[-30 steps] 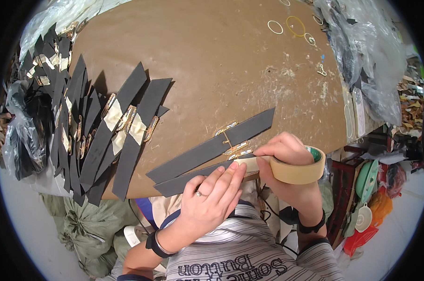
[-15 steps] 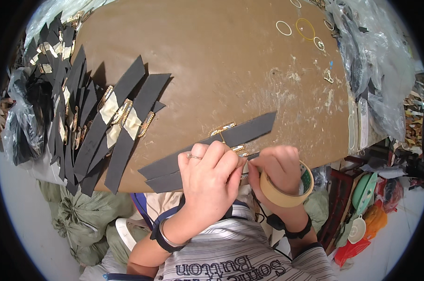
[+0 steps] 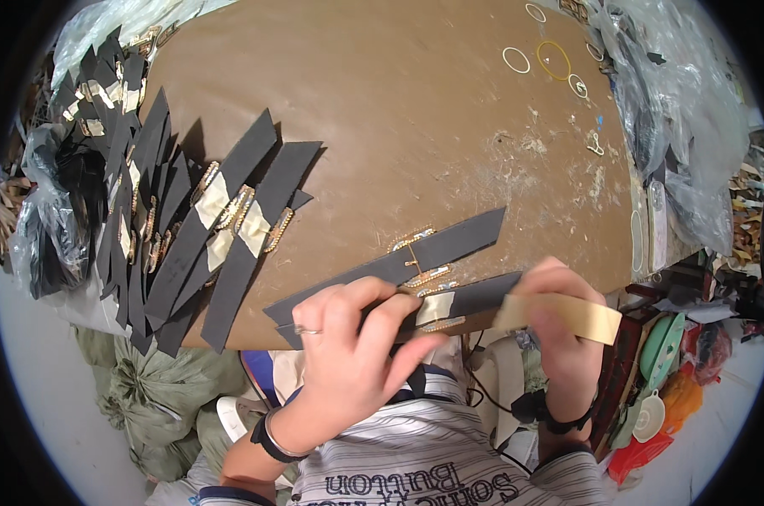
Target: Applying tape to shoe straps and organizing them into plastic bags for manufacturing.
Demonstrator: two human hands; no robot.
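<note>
Loosely spread, the left hand covers part of a taped black strip whose right end lies by the right hand, which holds a tape roll, with a second black strip just beyond.

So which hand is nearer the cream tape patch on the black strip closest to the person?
Left. The left hand is close beside the tape patch, on its left; the right hand, with the tape roll, is farther off to its right.

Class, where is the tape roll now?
In the head view, the tape roll is right of centre, at the right hand, by the near edge of the brown table.
</note>
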